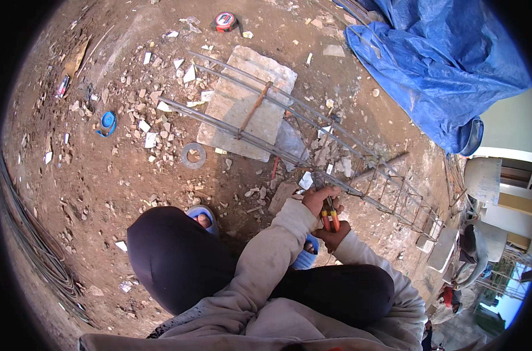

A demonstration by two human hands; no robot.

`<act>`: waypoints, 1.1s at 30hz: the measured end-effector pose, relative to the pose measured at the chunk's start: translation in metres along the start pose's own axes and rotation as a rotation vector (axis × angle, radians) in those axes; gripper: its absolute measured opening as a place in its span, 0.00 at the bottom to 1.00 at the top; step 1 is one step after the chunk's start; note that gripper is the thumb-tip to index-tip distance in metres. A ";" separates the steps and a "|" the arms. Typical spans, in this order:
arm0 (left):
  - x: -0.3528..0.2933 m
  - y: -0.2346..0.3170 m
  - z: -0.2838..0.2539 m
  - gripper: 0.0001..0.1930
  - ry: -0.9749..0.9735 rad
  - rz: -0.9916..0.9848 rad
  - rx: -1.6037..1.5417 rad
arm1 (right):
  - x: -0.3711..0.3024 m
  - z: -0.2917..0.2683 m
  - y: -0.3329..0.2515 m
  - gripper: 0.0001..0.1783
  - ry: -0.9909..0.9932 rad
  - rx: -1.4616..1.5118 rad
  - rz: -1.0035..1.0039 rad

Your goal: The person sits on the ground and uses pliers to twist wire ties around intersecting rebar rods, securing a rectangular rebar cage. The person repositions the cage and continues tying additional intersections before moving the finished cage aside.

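A long cage of steel rebar (219, 124) with cross stirrups runs slantwise ahead of me, from the upper left down to the right. Its left end rests over a flat concrete slab (234, 96). My left hand (320, 200) is at the near bar, its fingers curled; what they pinch is too small to tell. Just below it, my right hand (334, 237) grips a pair of pliers (330, 221) with red and yellow handles. The jaws point up toward my left fingers and the bar, and their tips are partly hidden.
Rubble and tile shards cover the dirt around a metal ring (193, 155), a blue strap roll (107, 120) and a red tape measure (225, 21). A blue tarp (436, 64) lies upper right. Coiled rods (38, 245) lie left. Another person (474, 251) bends over at far right.
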State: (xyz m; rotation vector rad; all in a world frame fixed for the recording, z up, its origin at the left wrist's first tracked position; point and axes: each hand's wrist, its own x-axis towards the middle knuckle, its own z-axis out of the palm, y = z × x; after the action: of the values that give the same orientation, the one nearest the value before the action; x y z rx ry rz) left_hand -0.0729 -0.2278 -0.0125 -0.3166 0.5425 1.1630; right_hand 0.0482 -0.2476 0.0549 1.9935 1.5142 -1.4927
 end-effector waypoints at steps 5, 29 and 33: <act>0.005 -0.004 0.006 0.06 0.110 0.004 0.042 | 0.012 0.009 0.010 0.18 0.096 -0.019 -0.126; -0.041 0.055 -0.038 0.09 0.332 0.591 1.116 | 0.039 -0.015 0.082 0.23 -0.584 0.614 -0.634; -0.037 0.087 -0.017 0.07 0.550 1.047 1.646 | 0.029 -0.023 0.098 0.20 -0.577 0.710 -0.644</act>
State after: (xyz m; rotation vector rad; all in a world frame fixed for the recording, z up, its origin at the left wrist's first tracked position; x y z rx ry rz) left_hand -0.1682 -0.2325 -0.0029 1.2482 2.0748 1.1714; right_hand 0.1403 -0.2582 0.0053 1.1019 1.5379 -2.8694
